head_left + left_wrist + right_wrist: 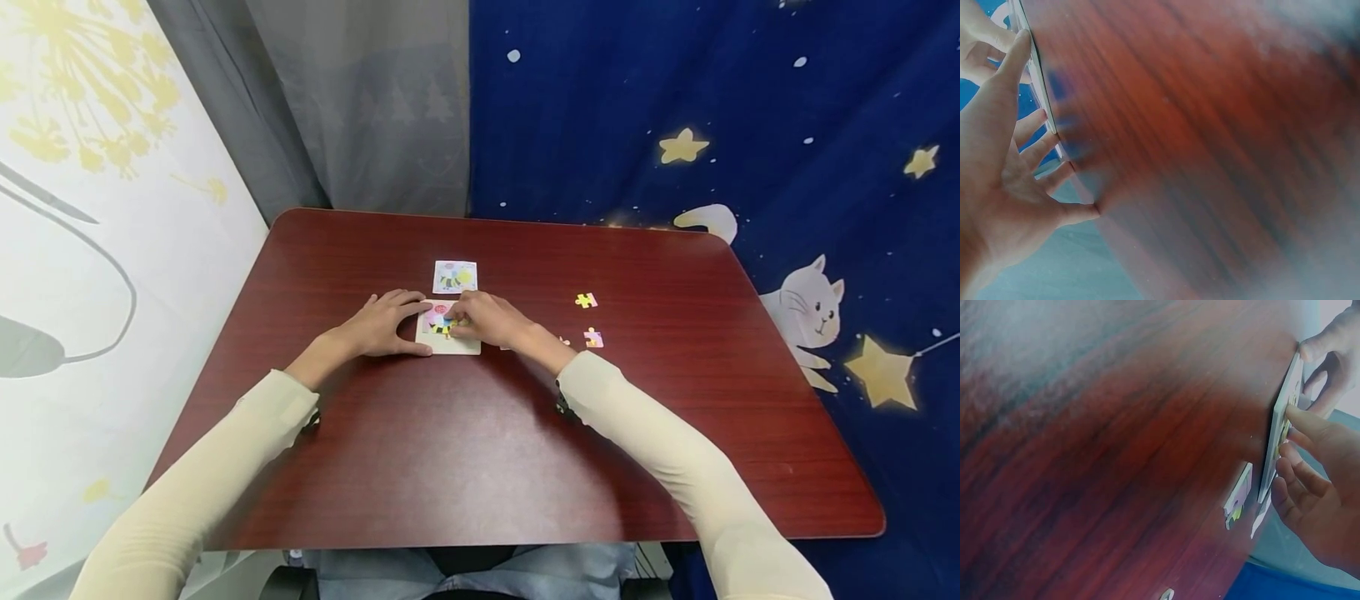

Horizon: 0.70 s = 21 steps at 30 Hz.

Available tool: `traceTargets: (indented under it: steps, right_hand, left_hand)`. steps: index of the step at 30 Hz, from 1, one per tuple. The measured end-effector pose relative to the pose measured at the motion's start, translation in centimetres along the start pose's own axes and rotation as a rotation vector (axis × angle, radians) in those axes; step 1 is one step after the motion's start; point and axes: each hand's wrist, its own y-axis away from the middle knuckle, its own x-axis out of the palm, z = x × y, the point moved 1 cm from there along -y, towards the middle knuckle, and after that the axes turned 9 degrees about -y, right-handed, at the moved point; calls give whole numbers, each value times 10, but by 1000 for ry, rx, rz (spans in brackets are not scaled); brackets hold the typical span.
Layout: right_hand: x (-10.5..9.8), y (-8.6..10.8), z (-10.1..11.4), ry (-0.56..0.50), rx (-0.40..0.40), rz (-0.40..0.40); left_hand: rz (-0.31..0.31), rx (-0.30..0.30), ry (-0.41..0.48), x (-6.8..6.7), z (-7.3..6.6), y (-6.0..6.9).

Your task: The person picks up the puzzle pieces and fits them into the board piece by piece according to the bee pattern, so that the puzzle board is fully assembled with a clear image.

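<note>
A cream puzzle board (455,345) with a colourful picture partly laid in it lies on the table. My left hand (387,325) is spread at its left side, the thumb on the near left corner and a fingertip on the upper left edge; the other fingers rest on the table. Over the board's right half, my right hand (491,319) bends its fingers and pinches a puzzle piece (1284,434) against the surface. The fingers hide most of that piece. Just beyond the board lies a printed picture card (455,277).
Loose pieces lie to the right: a yellow piece (586,300) farther back and a pink piece (593,337) nearer. Another pink and yellow piece (1238,495) lies close by the board, mostly hidden by the right arm in the head view. The brown table (450,450) reaches a curtain behind.
</note>
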Motion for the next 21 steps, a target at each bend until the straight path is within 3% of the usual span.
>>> traceTargets:
  steps: [6,13,16,21]
  right_hand:
    - [0,3,2,51,-22,-2]
    - [-4,0,5,240,-97,33]
    - [-6,-2,6,224,-86,57]
    - [-5,-2,5,100,-63,57]
  left_hand:
    - [-3,5,6,0,0,0]
    - [-2,6,0,2,1,-1]
    - [4,4,4,1,0,-1]
    - [10,-1,0,0,0,0]
